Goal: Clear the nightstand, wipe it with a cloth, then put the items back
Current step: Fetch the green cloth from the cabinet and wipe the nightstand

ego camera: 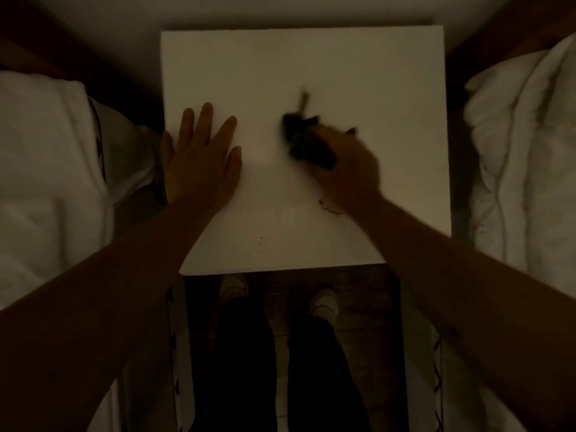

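Note:
The white square nightstand (311,63) fills the middle of the dim head view, with nothing standing on its top. My left hand (201,160) lies flat on its left side, fingers straight and spread, thumb over the left edge. My right hand (349,173) grips a dark bunched cloth (307,138) against the top, right of centre. The cloth and hand are motion-blurred. A few small dark specks (259,244) mark the top near its front edge.
White bedding (40,169) lies on a bed at the left, and more white bedding (526,151) at the right. My legs in dark trousers and light shoes (324,302) stand on the wooden floor in front of the nightstand.

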`<action>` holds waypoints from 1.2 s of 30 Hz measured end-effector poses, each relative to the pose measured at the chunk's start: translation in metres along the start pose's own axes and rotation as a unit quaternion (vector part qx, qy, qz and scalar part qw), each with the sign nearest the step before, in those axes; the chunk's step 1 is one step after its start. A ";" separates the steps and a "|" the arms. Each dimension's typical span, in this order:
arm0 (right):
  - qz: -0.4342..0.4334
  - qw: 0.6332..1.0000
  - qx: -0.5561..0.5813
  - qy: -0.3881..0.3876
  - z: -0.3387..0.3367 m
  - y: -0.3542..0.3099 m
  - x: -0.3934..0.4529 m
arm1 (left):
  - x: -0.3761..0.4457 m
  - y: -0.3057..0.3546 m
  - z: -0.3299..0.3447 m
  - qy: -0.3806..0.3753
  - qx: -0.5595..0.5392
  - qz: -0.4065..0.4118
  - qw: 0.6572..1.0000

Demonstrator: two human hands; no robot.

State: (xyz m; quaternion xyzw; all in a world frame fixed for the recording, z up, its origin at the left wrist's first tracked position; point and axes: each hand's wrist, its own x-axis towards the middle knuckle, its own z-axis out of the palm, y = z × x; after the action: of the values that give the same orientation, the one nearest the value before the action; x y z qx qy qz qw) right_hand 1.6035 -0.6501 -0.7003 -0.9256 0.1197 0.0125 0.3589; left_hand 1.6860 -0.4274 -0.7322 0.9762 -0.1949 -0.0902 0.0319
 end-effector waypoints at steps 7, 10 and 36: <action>0.103 0.923 0.366 0.067 -0.033 -0.014 0.018 | 0.000 0.001 -0.005 -0.009 -0.012 -0.005 1.000; 0.109 0.959 0.247 0.086 -0.084 0.045 0.031 | -0.001 0.002 -0.003 -0.003 -0.002 -0.008 1.000; 0.024 0.980 -0.197 0.011 -0.084 0.095 0.017 | -0.002 0.001 -0.007 -0.001 0.003 0.060 0.998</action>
State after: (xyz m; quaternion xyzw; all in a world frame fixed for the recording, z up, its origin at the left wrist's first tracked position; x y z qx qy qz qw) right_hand 1.5930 -0.7773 -0.7027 -0.9751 0.1410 0.0348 0.1675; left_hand 1.6857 -0.4271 -0.7249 0.9626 -0.2536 -0.0887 0.0342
